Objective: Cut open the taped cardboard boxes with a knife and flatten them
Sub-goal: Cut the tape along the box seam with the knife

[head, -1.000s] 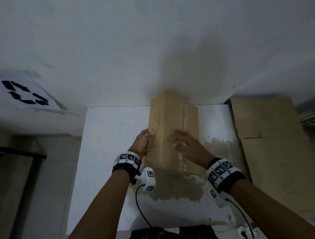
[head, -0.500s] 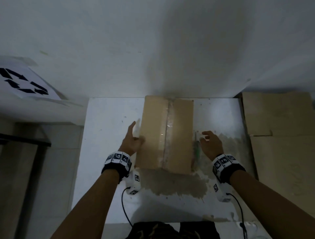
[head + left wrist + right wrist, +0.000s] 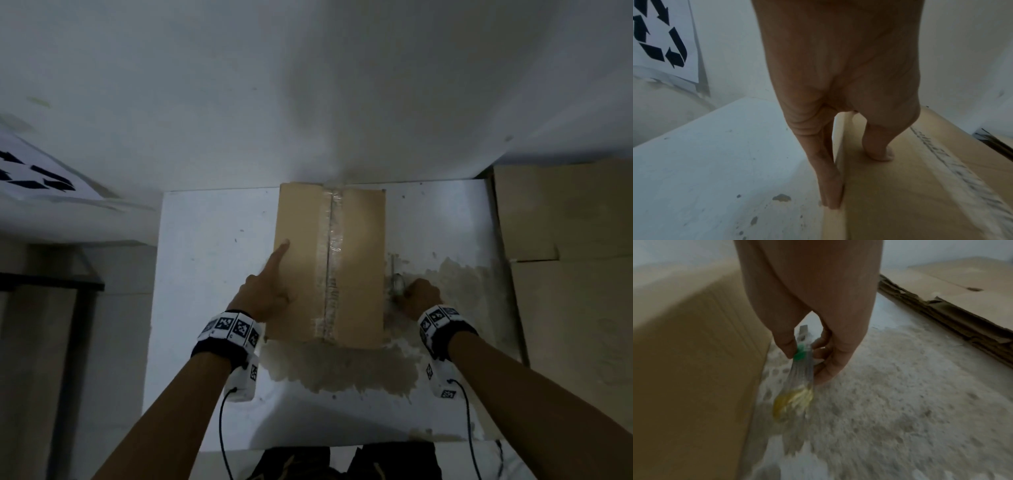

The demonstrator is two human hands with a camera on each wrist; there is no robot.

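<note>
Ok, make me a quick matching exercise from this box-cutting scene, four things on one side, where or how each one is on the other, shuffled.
Things:
1. cardboard box
2. knife
3. left hand
4. flattened cardboard

States:
A. pinched in the right hand
B. lying at the table's right edge
C. taped shut along its top seam
D. steadying the box's left side, fingers straight

Pairs: 1-C, 2-A, 3-D, 4-B
</note>
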